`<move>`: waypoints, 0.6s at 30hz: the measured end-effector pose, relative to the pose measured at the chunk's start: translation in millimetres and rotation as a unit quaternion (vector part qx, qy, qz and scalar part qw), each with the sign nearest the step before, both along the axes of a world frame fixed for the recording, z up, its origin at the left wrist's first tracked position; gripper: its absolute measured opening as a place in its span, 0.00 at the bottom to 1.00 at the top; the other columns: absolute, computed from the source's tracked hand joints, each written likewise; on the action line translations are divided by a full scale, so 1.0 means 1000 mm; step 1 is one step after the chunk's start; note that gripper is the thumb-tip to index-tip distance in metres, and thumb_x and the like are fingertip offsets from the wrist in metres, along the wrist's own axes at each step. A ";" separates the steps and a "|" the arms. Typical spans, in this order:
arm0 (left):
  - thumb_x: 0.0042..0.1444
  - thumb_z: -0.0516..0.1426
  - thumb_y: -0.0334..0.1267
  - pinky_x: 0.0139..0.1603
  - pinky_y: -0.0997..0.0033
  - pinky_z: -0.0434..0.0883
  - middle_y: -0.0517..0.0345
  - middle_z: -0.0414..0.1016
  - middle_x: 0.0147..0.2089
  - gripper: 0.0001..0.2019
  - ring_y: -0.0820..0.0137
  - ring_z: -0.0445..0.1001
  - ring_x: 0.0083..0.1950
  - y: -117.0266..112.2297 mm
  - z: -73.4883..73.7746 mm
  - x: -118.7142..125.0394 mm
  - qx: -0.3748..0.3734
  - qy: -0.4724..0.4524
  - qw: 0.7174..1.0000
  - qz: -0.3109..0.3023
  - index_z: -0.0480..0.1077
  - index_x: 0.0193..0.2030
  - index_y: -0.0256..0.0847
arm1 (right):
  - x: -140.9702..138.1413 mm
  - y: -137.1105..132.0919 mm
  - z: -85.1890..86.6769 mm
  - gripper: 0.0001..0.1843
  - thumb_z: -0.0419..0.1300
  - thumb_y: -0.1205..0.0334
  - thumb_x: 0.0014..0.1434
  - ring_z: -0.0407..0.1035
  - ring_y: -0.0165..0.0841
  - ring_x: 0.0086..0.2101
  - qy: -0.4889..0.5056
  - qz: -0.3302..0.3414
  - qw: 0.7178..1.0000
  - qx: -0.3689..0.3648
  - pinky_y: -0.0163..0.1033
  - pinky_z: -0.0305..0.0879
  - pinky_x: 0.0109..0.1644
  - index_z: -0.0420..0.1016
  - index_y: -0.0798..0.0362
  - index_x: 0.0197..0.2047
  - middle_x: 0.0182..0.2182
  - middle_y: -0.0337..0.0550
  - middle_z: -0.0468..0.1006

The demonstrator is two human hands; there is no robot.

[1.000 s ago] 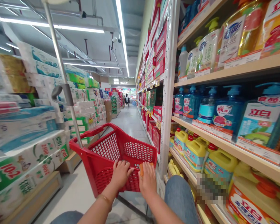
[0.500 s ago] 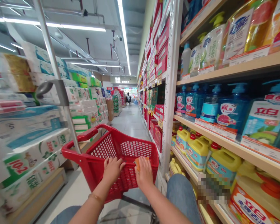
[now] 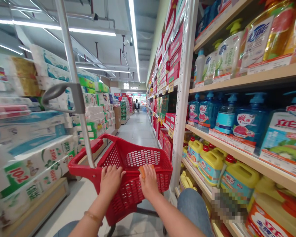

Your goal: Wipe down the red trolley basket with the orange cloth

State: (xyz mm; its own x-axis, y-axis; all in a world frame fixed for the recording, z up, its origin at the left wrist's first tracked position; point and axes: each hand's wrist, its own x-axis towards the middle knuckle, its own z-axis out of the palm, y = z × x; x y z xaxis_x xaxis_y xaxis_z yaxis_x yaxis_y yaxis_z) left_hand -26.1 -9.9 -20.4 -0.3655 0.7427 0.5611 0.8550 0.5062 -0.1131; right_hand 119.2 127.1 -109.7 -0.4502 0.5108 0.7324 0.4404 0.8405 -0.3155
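A red plastic shopping cart (image 3: pixel 135 194) with a perforated basket stands in front of me. My left hand (image 3: pixel 111 177) lies over the near rim of its basket, the fingers curled across the edge. To the right, my right hand (image 3: pixel 149 182) presses an orange cloth (image 3: pixel 143 171) against the same rim. Most of the cloth is hidden under the fingers, so its shape is hard to make out. A metal pole (image 3: pixel 75 75) with a grey loop handle (image 3: pixel 64 98) rises at the cart's left end.
Shelves on the right hold blue pump bottles (image 3: pixel 246 115) and yellow jugs (image 3: pixel 210 164). A white perforated post (image 3: pixel 184 98) stands close to the cart. Packs of paper rolls (image 3: pixel 41 168) are stacked on the left. The tiled aisle (image 3: pixel 135 123) runs ahead toward a distant person (image 3: pixel 137 104).
The cart and pole have shifted right in view and the cart has turned slightly. Both hands sit farther left along the rim, the right one still with the orange cloth.
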 end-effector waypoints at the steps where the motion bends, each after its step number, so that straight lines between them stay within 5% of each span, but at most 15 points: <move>1: 0.62 0.46 0.47 0.57 0.53 0.52 0.52 0.72 0.38 0.17 0.61 0.65 0.46 0.000 0.001 0.003 -0.001 -0.006 1.000 -0.012 0.71 0.36 0.44 | -0.003 -0.004 0.001 0.27 0.47 0.56 0.66 0.51 0.40 0.63 -0.002 0.023 1.000 0.009 0.53 0.50 0.65 0.55 0.54 0.66 0.62 0.49 0.62; 4: 0.62 0.45 0.48 0.54 0.56 0.55 0.53 0.72 0.38 0.17 0.61 0.67 0.45 -0.009 0.011 0.004 0.010 -0.016 0.999 -0.031 0.71 0.35 0.43 | 0.003 0.004 0.003 0.27 0.47 0.56 0.66 0.50 0.38 0.63 -0.011 0.044 0.999 0.023 0.52 0.49 0.65 0.53 0.52 0.67 0.62 0.47 0.61; 9: 0.63 0.44 0.42 0.58 0.57 0.54 0.52 0.71 0.35 0.16 0.62 0.67 0.44 -0.022 0.018 0.007 0.043 0.020 0.999 -0.019 0.70 0.34 0.42 | 0.010 0.022 0.007 0.25 0.46 0.54 0.66 0.54 0.44 0.61 0.000 -0.016 0.999 -0.047 0.60 0.50 0.63 0.62 0.53 0.63 0.59 0.52 0.66; 11: 0.63 0.43 0.40 0.58 0.54 0.53 0.53 0.71 0.34 0.15 0.62 0.67 0.43 -0.019 0.014 0.016 0.044 0.015 0.999 -0.019 0.70 0.34 0.43 | 0.000 0.008 0.012 0.25 0.44 0.54 0.67 0.54 0.46 0.62 0.001 -0.008 0.997 -0.081 0.62 0.51 0.62 0.62 0.54 0.63 0.59 0.53 0.66; 15: 0.63 0.46 0.41 0.53 0.57 0.57 0.55 0.73 0.38 0.13 0.63 0.69 0.45 -0.019 0.011 0.028 0.056 -0.006 0.993 -0.100 0.71 0.38 0.47 | -0.017 -0.032 0.023 0.28 0.45 0.54 0.67 0.47 0.41 0.64 0.010 0.091 0.995 -0.029 0.56 0.50 0.64 0.50 0.51 0.68 0.63 0.47 0.59; 18: 0.60 0.51 0.45 0.55 0.57 0.58 0.53 0.72 0.50 0.11 0.60 0.65 0.56 -0.039 0.024 0.013 0.185 0.038 0.976 -0.110 0.70 0.46 0.49 | -0.012 -0.040 0.027 0.29 0.46 0.56 0.67 0.47 0.39 0.64 0.002 0.110 0.994 0.011 0.54 0.50 0.65 0.47 0.49 0.69 0.64 0.44 0.59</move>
State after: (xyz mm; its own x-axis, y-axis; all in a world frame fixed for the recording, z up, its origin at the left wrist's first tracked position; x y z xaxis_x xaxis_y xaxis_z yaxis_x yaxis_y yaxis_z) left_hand -13.1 -48.4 3.3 -0.1657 0.5402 0.8250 0.9440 0.3289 -0.0257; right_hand 107.6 86.7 -83.0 -0.5462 0.3845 0.7442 0.2434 0.9229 -0.2982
